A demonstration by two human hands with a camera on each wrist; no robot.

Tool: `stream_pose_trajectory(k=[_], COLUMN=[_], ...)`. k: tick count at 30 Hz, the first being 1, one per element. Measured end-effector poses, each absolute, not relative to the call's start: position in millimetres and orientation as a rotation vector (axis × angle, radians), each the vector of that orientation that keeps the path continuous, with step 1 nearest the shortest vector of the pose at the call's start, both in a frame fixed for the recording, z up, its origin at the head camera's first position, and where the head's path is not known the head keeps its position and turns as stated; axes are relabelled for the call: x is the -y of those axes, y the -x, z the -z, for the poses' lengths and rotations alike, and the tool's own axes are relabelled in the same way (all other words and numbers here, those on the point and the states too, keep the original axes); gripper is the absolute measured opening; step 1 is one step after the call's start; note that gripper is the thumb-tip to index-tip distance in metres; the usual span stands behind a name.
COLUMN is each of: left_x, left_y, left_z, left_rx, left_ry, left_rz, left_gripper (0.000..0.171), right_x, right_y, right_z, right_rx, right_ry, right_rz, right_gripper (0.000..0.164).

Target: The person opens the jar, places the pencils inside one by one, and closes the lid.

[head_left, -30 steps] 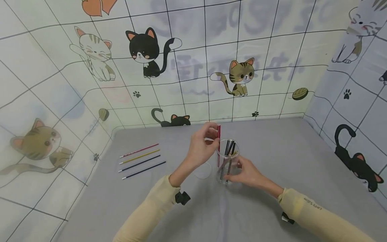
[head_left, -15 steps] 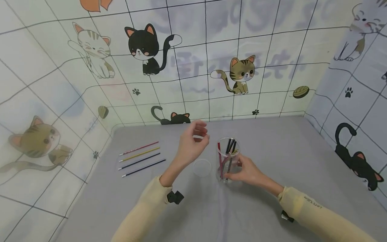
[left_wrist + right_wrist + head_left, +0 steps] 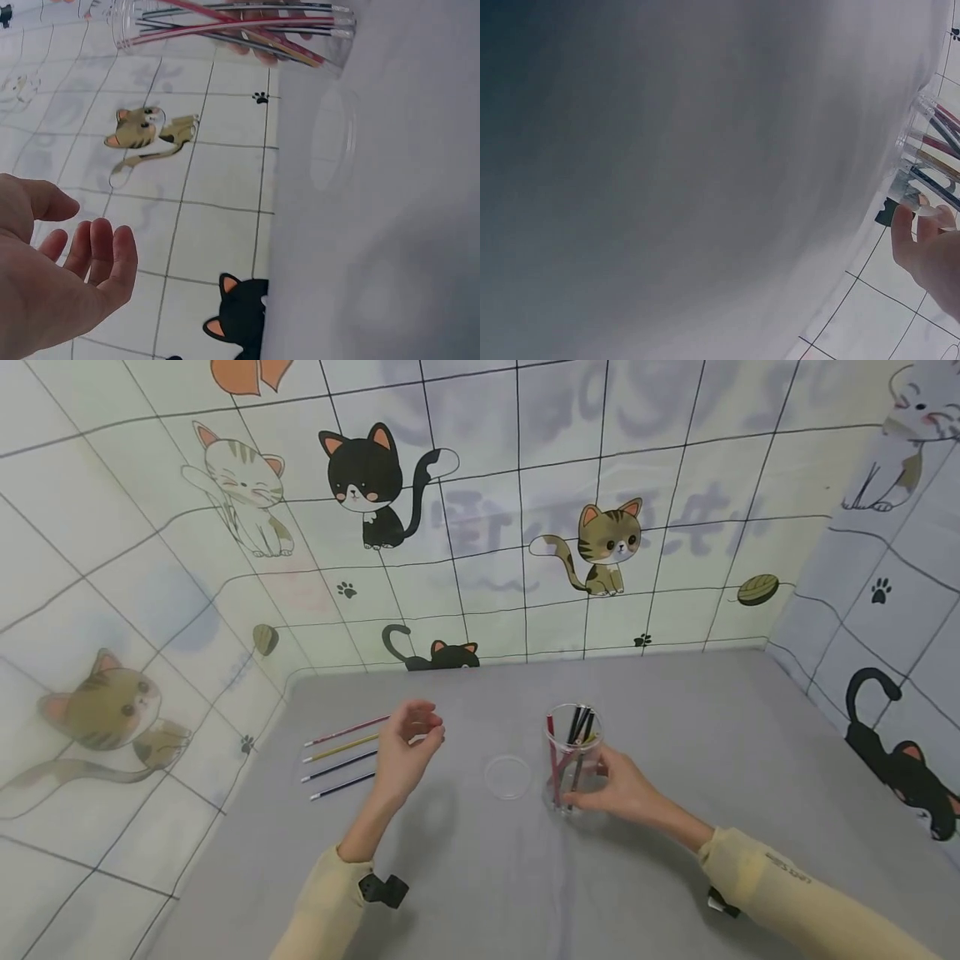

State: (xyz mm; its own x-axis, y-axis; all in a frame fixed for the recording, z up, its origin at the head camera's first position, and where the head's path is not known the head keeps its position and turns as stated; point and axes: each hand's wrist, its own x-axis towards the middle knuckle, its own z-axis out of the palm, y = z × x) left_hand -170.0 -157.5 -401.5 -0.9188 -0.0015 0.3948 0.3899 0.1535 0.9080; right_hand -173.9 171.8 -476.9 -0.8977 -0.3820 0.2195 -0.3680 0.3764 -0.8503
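The cup [image 3: 567,749] stands upright on the grey worktop [image 3: 480,893], held low on its side by the right hand [image 3: 617,787], whose grip of thumb and fingers is closed about it, as it was a second ago. Then, the left hand [image 3: 407,750] was pinching a red pencil [image 3: 553,766] at the cup's rim; now that pencil leans inside the cup among black ones [image 3: 583,727], and the left hand has moved well to the cup's left. Its grip is loose and holds nothing, fingers softly bent, thumb apart. In the head view it covers the near ends of four pencils lying in a row far left of the cup: patterned red [image 3: 347,730], yellow [image 3: 341,748] and two dark ones [image 3: 340,766]; whether it touches any, I cannot tell. The row is unchanged. The clear lid [image 3: 507,777], partly hidden earlier, lies fully visible just left of the cup.
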Motion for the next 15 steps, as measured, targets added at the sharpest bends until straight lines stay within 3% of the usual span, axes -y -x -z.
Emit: stream_pose_trajectory(k=[15], left_x=[194.5], left_y=[165.7], left_z=[423.7], left_rx=[2.168], left_ry=[0.186], left_rz=[1.819], left_gripper=[0.032], right_x=[-173.4], right_y=[172.7], right_z=[476.8], right_rx=[-2.619], right_ry=[0.744], right_rz=[1.577], right_gripper=[0.064])
